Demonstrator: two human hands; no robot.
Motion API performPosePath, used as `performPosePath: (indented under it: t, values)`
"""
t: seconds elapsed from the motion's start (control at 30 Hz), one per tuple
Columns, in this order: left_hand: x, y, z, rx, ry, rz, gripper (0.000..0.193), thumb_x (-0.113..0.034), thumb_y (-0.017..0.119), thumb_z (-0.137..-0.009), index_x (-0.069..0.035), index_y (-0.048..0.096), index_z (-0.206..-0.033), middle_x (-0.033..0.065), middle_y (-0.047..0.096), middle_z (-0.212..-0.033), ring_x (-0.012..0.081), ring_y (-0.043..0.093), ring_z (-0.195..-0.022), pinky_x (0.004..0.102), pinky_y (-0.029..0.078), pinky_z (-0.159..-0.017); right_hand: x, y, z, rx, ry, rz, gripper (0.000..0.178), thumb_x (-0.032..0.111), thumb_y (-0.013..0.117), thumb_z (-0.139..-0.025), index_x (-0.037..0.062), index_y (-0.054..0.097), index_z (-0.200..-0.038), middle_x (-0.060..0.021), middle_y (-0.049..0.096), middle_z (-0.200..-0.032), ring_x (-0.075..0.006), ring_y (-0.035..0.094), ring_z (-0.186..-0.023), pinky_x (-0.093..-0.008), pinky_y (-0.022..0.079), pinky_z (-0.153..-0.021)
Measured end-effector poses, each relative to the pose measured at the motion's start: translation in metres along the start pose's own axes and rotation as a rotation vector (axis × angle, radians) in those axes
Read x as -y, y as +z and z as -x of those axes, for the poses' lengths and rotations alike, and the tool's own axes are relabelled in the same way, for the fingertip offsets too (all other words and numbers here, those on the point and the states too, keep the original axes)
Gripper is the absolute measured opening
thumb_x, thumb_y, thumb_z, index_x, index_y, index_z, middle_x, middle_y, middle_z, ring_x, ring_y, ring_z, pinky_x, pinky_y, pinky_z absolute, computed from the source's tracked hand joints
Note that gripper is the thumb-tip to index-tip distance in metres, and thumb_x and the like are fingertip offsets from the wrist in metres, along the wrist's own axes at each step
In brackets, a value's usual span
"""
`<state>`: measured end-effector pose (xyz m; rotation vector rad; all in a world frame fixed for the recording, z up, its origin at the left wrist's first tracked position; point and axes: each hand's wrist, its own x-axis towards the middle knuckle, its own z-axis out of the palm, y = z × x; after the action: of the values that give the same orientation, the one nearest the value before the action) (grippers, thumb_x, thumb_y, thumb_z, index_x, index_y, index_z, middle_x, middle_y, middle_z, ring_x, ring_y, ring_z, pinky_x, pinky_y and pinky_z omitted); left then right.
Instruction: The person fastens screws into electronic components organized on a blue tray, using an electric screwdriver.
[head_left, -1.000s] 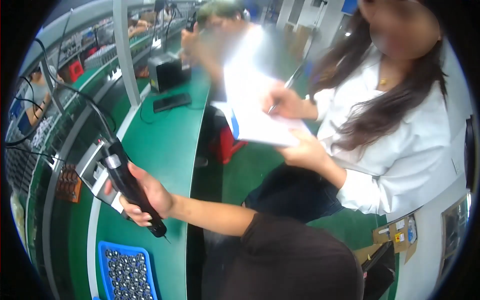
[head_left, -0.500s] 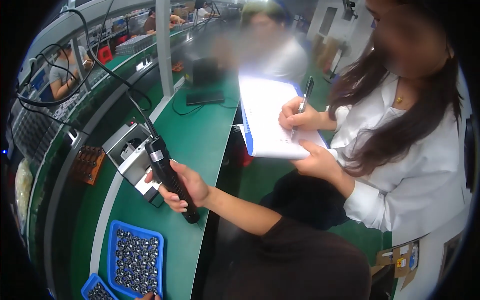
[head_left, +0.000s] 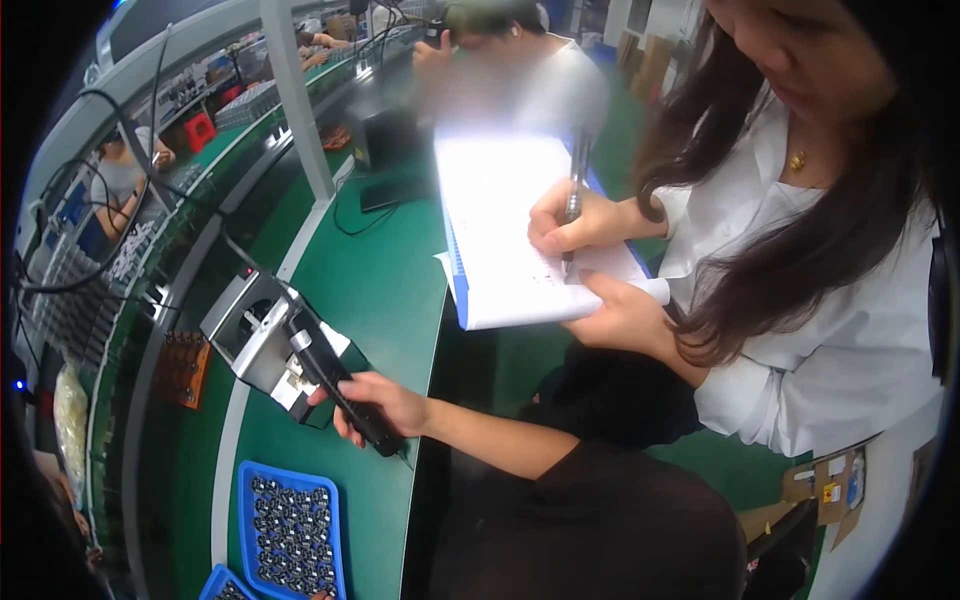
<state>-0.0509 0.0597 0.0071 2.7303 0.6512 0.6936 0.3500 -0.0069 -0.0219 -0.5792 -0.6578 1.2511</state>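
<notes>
The black cylindrical screwdriver (head_left: 322, 362) near the right edge of the smooth green counter (head_left: 375, 520) looks plastic, like the blue rectangular tray (head_left: 246, 520).

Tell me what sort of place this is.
Probably a factory assembly area: a blue tray of small dark parts stands on a green bench, a corded black tool is held above it, and another person is visible in the background.
</notes>
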Motion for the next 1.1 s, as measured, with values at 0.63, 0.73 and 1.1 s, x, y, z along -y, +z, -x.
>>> performPosePath:
  t: [0.63, 0.73, 1.1]
  values:
    - [0.007, 0.002, 0.013, 0.087, -0.121, -0.006, 0.018, -0.019, 0.068, -0.094, -0.001, 0.065, -0.098, 0.0136, 0.064, -0.073, 0.0223, 0.059, -0.058, 0.0332, 0.048, -0.055, 0.009, 0.008, 0.002, -0.067, 0.024, 0.179, 0.037, 0.036, 0.058, -0.101, 0.0027, 0.06, -0.117, -0.0057, 0.064, -0.073, -0.0104, 0.063, -0.057, -0.0241, 0.052, -0.053]
    - [-0.001, 0.002, 0.011, 0.058, -0.185, -0.048, 0.019, -0.02, 0.066, -0.095, -0.001, 0.066, -0.099, 0.0143, 0.066, -0.074, 0.0235, 0.061, -0.059, 0.0344, 0.049, -0.056, 0.008, 0.007, 0.0, -0.089, 0.016, 0.174, 0.04, 0.038, 0.062, -0.098, 0.0015, 0.06, -0.113, -0.0079, 0.065, -0.072, -0.0127, 0.063, -0.055, -0.0263, 0.053, -0.053]
    - [0.003, 0.0, 0.007, 0.019, -0.276, 0.02, 0.017, -0.019, 0.068, -0.094, -0.003, 0.066, -0.09, 0.014, 0.067, -0.072, 0.0239, 0.064, -0.058, 0.0348, 0.05, -0.054, 0.003, 0.004, -0.005, -0.094, 0.034, 0.199, 0.037, 0.034, 0.056, -0.102, 0.0011, 0.058, -0.119, -0.0072, 0.064, -0.073, -0.0116, 0.062, -0.058, -0.0258, 0.053, -0.056]
